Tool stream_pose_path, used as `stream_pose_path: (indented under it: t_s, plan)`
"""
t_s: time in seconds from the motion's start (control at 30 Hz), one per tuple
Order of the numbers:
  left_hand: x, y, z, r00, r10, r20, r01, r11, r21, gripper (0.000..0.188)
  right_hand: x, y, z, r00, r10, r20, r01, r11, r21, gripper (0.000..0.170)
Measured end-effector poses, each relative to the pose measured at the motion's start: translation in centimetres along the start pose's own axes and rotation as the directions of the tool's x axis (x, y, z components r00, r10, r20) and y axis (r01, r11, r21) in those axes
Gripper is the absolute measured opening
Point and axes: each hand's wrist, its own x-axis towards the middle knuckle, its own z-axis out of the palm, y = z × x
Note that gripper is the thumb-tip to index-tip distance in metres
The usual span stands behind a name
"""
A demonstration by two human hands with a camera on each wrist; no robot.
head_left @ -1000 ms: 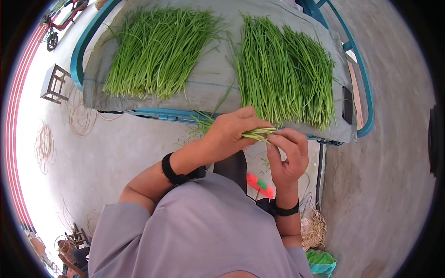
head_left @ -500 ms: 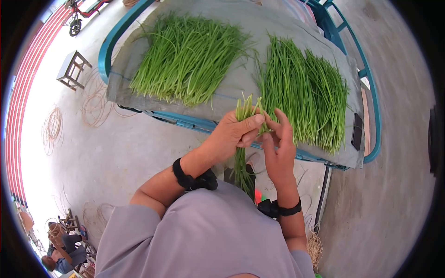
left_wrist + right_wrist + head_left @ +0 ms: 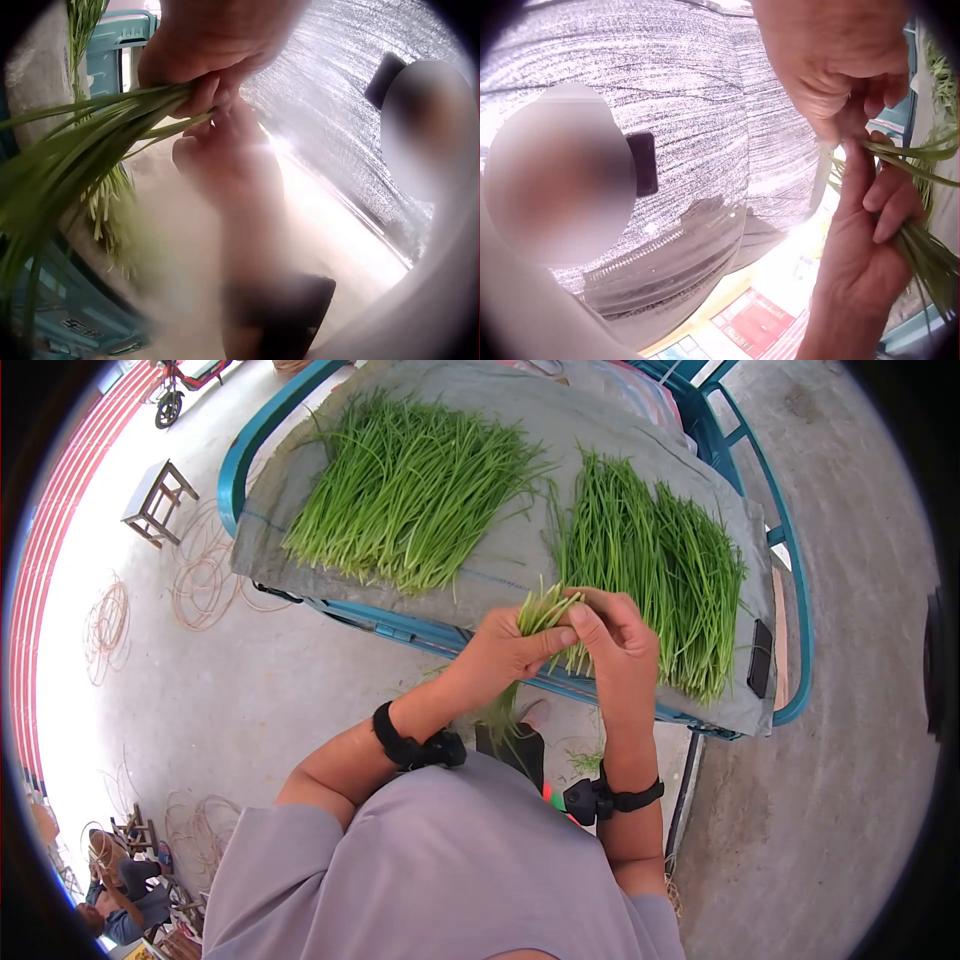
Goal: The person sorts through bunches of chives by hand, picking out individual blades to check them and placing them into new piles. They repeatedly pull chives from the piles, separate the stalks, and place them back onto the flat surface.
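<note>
My left hand [image 3: 503, 651] grips a small bunch of green stalks [image 3: 541, 610], pale cut ends up and leaves hanging below the fist. My right hand [image 3: 625, 645] meets it at the pale ends, thumb and forefinger pinching stalk ends. In the left wrist view the long leaves [image 3: 82, 154] fan out to the left of the gripping hand. The right wrist view has both hands' fingertips together, with a few stalks [image 3: 911, 152] between them. Beyond the hands, one wide pile of stalks [image 3: 410, 490] lies on the grey sheet [image 3: 490, 575], and another pile [image 3: 650, 560] lies right of it.
A blue metal rail [image 3: 262, 428] frames the cart holding the sheet. A dark phone [image 3: 760, 658] rests near the sheet's right edge. A stool [image 3: 158, 503] and coiled strips [image 3: 106, 632] are on the floor at left; a seated person [image 3: 135, 905] is at lower left.
The left hand has turned from holding the bunch sideways to holding its pale ends upward. The right hand, spread beside the bunch half a second ago, has closed in on the stalk ends.
</note>
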Motion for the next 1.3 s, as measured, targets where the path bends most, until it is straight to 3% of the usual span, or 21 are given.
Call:
stream_pose_path:
  t_s: [0.13,0.33,0.47,0.53,0.77,0.97,1.17,1.3]
  plan:
    - [0.1,-0.4,0.1,1.0,0.017,0.013,-0.017,0.999,0.039,0.022,0.1,0.1,-0.4,0.988,0.136,0.076,-0.153,0.938,0.311,0.016]
    - [0.5,-0.2,0.2,0.997,0.044,0.069,-0.053,0.99,0.132,0.038,0.1,0.1,-1.4,0.993,0.087,0.078,-0.107,0.945,0.31,0.013]
    - [1.2,-0.1,-0.8,0.983,-0.057,0.173,-0.001,0.948,0.319,0.038,0.1,0.1,-3.2,0.996,-0.017,-0.092,0.047,0.937,0.345,0.013]
    - [1.8,-1.2,-1.1,0.988,-0.024,0.155,-0.031,0.939,0.344,0.037,0.3,-0.2,-4.6,0.974,-0.055,-0.222,0.149,0.889,0.433,0.015]
    - [3.8,-2.4,-2.3,0.981,0.095,0.168,-0.16,0.888,0.431,0.032,0.2,0.9,-12.2,0.806,-0.11,-0.581,0.416,0.804,0.425,0.018]
    - [4.7,-1.4,-4.0,0.997,-0.058,0.05,0.026,0.874,0.485,0.029,-0.3,4.7,-20.4,0.673,0.019,-0.739,0.49,0.737,0.465,0.018]
    - [5.2,-1.5,-5.3,0.988,-0.079,-0.129,0.109,0.966,0.237,0.028,-0.2,8.5,-24.2,0.559,0.145,-0.816,0.478,0.747,0.461,0.021]
    - [5.3,-1.8,-6.6,0.957,-0.083,-0.276,0.104,0.993,0.062,0.027,-0.9,10.1,-23.5,0.608,0.118,-0.785,0.376,0.828,0.415,0.028]
